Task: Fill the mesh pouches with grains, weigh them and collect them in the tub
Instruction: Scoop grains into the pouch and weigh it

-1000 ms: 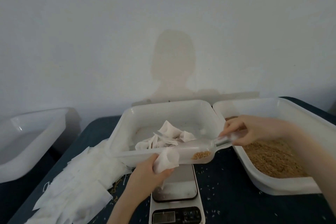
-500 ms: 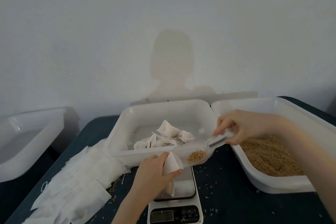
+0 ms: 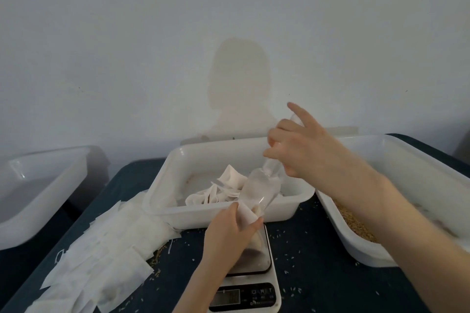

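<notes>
- At the far left, a translucent white plastic tub (image 3: 38, 185) sits apart from the dark blue bench (image 3: 305, 262); nothing can be made out inside it.
- Next, a spread heap of flat white mesh pouches (image 3: 101, 249) lies on the bench. They look unfilled, so, as a judgement, much of the task remains.
- The left hand (image 3: 226, 231) grips the open mouth of a white mesh pouch (image 3: 248, 215), fingers curled round it, and holds it over the platform of the small white digital kitchen scale (image 3: 251, 292). Whether the pouch's bottom rests on the platform cannot be told. The display is too blurred to read.
- Behind the scale, the middle white rectangular plastic tub (image 3: 284, 207) holds a small pile of white pouches (image 3: 223, 188), seemingly filled ones already collected, so several rounds appear done.
- The clear plastic scoop (image 3: 259, 189) is tilted steeply, spout down into the held pouch's mouth. The pour looks under way or nearly finished; few grains show in the scoop.
- The right hand (image 3: 302, 152) holds the scoop's handle with fingers curled round it, the index finger sticking up.
- At the right, a white plastic tub of brown grains (image 3: 356, 221) still has plenty of stock.
- Loose grains lie scattered on the bench round the scale.
- Left for this pouch: weighing, then dropping it in the middle tub.
</notes>
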